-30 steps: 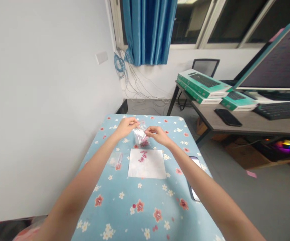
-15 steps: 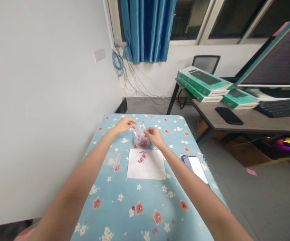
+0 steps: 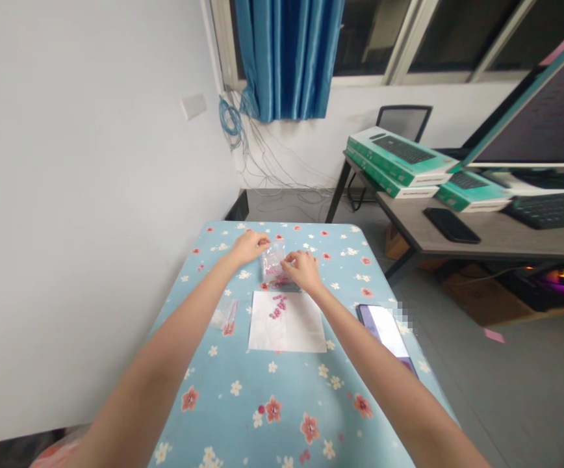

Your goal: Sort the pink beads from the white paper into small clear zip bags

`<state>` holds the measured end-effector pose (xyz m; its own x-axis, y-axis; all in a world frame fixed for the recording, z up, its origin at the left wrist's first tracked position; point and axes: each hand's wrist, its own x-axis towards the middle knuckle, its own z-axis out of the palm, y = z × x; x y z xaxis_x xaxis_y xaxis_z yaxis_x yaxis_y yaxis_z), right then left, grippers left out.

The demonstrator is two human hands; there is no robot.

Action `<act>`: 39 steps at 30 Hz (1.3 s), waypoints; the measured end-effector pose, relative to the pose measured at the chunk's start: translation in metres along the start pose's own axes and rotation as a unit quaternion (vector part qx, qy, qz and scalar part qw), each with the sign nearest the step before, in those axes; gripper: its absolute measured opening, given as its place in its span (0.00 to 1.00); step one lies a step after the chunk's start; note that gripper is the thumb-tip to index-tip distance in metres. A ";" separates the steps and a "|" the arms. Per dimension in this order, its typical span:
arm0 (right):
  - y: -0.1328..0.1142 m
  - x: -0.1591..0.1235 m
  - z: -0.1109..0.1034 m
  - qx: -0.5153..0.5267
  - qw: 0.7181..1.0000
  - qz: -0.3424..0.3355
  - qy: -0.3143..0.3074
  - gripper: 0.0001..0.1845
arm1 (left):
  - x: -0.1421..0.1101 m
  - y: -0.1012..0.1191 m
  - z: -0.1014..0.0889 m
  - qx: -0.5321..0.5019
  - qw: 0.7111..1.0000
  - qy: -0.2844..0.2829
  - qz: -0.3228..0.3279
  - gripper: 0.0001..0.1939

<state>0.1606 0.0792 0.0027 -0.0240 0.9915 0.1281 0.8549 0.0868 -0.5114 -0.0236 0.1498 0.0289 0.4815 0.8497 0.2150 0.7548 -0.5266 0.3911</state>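
Note:
A small clear plastic bag [image 3: 272, 261] with pink pieces in its lower part is at the far middle of the table, between my hands. The closed fingertips of my left hand [image 3: 251, 247] pinch at its upper left edge. My right hand [image 3: 303, 269] has its thumb and fingers together at the bag's right edge, partly covering it. Just nearer lies a white paper sheet [image 3: 289, 331], with several small pink beads [image 3: 278, 307] clustered on its upper part. Another clear plastic bag [image 3: 222, 316] lies left of the sheet.
A blue flowered cloth [image 3: 243, 383] covers the table. A lit phone [image 3: 384, 331] lies by its right edge, partly behind my right forearm. A white wall [image 3: 67, 195] rises at left. Across a gap at right, a desk [image 3: 501, 240] bears green keyboard boxes [image 3: 399, 159] and a black phone [image 3: 451, 225].
My left hand has moved slightly right, nearer the bag. The bag's top, stretched between my hands before, now looks flatter. The beads and sheet stay put; the view has shifted a little.

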 end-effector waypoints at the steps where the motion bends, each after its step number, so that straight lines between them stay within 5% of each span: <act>1: 0.000 -0.001 0.000 -0.001 1.000 0.006 -0.001 0.11 | -0.001 -0.001 0.003 0.002 1.000 0.001 0.002 0.11; 5: 0.000 -0.003 0.003 0.021 0.999 0.024 0.004 0.14 | -0.007 -0.003 0.012 0.013 1.000 0.020 0.001 0.19; 9: -0.001 -0.003 0.005 0.032 0.999 0.034 0.002 0.18 | -0.019 -0.006 0.015 0.021 0.999 0.028 0.008 0.16; 16: -0.010 -0.008 -0.001 0.013 0.999 0.014 0.032 0.15 | -0.065 -0.021 -0.009 -0.040 0.998 0.042 -0.002 0.15; 19: -0.021 -0.021 -0.002 0.060 0.995 -0.033 0.075 0.13 | -0.098 -0.027 -0.028 -0.046 0.998 -0.015 -0.032 0.19; 23: -0.040 -0.054 0.006 0.125 0.984 -0.112 0.056 0.09 | -0.142 -0.031 -0.046 -0.023 0.989 -0.140 -0.033 0.34; 29: -0.066 -0.101 0.028 0.103 0.979 -0.176 -0.009 0.08 | -0.175 -0.024 -0.038 0.078 0.972 -0.220 -0.029 0.49; 39: -0.078 -0.114 0.044 0.105 0.976 -0.189 -0.035 0.10 | -0.182 -0.015 -0.028 0.042 0.990 -0.132 -0.017 0.40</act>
<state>0.0742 -0.0364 -0.0096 -0.3587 0.8884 0.2866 0.6536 0.4582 -0.6024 -0.1352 0.0039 0.0092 0.5463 0.8365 -0.0430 0.8015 -0.5072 0.3167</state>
